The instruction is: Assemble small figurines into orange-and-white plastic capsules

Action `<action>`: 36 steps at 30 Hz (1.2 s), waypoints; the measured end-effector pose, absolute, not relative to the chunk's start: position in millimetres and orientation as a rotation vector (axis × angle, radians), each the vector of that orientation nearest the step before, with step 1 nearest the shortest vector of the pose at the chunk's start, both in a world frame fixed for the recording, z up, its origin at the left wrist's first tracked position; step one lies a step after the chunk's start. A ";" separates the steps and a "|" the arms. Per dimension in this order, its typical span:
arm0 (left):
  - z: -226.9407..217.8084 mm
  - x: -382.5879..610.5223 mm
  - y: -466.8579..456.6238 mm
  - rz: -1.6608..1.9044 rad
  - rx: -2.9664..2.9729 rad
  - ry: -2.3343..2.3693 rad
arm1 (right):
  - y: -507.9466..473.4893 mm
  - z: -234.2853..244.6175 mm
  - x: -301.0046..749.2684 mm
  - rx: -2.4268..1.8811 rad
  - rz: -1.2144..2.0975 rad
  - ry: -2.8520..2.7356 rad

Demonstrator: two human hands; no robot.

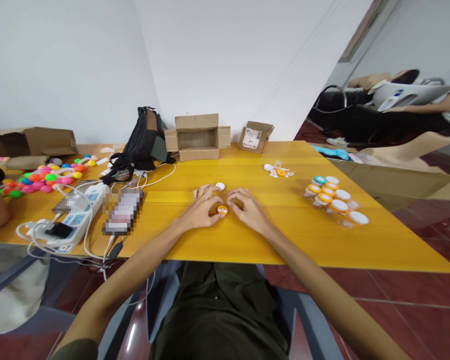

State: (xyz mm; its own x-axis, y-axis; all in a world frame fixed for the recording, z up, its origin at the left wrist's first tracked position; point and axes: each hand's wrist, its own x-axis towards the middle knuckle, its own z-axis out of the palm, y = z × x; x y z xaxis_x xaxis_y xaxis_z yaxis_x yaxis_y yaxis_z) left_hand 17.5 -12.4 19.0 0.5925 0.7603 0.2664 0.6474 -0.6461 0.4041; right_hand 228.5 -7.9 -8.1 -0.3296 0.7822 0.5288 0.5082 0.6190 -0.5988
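A small orange round piece (pixel 222 210) lies on the yellow table (pixel 247 235) between my two hands. My left hand (pixel 200 206) rests on the table with its fingers curled, fingertips touching the orange piece from the left. My right hand (pixel 247 207) mirrors it, fingers bent and pinching the piece from the right. Just beyond my left fingers sits a small white round cap (pixel 220 186), apart from both hands.
Several small jars with orange, teal and white lids (pixel 335 199) stand at the right. Loose small parts (pixel 278 171) lie farther back. An open cardboard box (pixel 197 136), a black backpack (pixel 142 142), power strips (pixel 78 212), phones and colourful balls (pixel 41 177) fill the left.
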 end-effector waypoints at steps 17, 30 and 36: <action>24.0 -5.5 3.9 0.788 2.502 1.386 | 25.5 7.4 220.6 -1.190 -0.387 -2.515; 20.2 -1.4 -1.9 0.765 2.594 1.302 | 29.4 -1.6 222.3 -1.012 -0.583 -2.535; 20.7 -0.8 -2.4 0.764 2.593 1.274 | 24.4 -2.3 230.0 -0.979 -0.506 -2.470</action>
State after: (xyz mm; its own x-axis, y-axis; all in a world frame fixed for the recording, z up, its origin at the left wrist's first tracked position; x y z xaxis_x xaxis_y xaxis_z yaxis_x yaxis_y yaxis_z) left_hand -0.8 -2.4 20.7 0.5090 0.7744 0.3758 0.6964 -0.6271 0.3489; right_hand 230.0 24.4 -2.3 -0.6561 0.5509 0.5157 0.7094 0.6834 0.1724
